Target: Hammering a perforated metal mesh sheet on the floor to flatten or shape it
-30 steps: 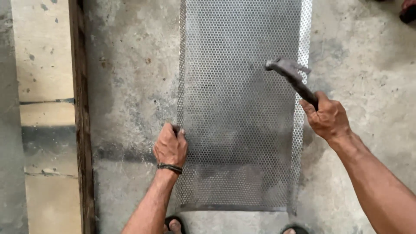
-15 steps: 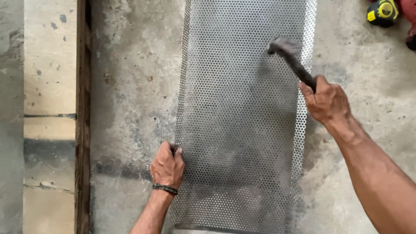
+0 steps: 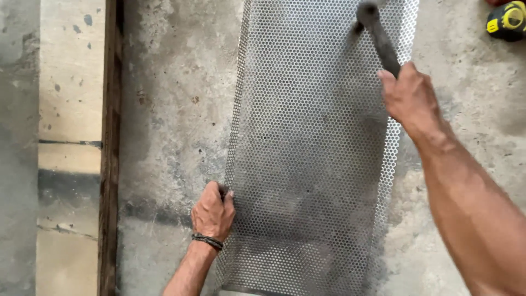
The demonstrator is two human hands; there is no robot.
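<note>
I am looking straight down from my head camera at a grey, stained concrete floor (image 3: 170,109). A long perforated metal sheet (image 3: 312,164), silver and full of small holes, lies on the floor and runs from the top of the view to the bottom, leaning slightly to the left as it comes toward me. Its long side edges look bent or folded.

My left hand (image 3: 212,212) is low in the view, at the sheet's left edge. Its fingers are curled shut around that edge, gripping it. A dark band (image 3: 207,240) circles that wrist.

My right hand (image 3: 408,98) is high on the right, above the sheet's right edge. It is closed tight around the dark handle of a hammer (image 3: 378,38). The handle slopes up and to the left, and the hammer's head sits over the upper part of the sheet, near the top of the view. The head is blurred, so I cannot tell whether it touches the metal.

In the top right corner, on the floor and well apart from the sheet, lies a yellow and black tape measure (image 3: 507,21), partly cut off by the frame. Along the left, a dark wooden strip (image 3: 109,148) runs top to bottom, with paler slabs (image 3: 68,71) beyond it.
</note>
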